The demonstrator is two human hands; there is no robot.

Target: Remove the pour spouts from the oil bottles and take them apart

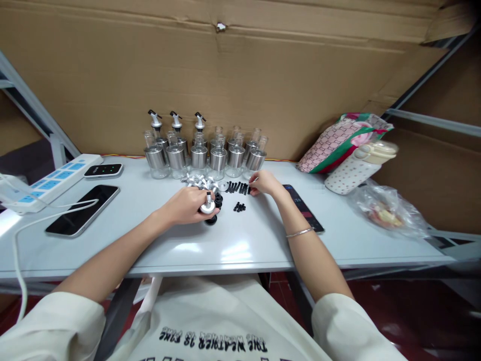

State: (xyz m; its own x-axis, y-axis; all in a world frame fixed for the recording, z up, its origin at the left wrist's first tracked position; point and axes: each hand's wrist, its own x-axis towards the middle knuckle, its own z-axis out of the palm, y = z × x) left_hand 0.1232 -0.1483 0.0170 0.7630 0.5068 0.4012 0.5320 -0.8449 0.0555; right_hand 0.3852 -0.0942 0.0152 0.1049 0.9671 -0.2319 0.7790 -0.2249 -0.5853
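Silver pourer top [207, 206] held in left grip [189, 204].

Bright light, apparently from overhead, leaves white glare on the glossy pale-grey tabletop [251, 240], near its front edge and far left. The dark-red tiled floor [281, 296] lies in shadow; wide-angle distortion stretches the softened outer edges.

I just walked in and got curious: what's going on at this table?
A person's left hand holds a silver part with a black tip, while the right hand is at the end of a row of small black pieces; whether it grips one is hard to tell. Behind them stand glass-and-metal bottles. Three in back carry pouring spouts; the front ones have none.
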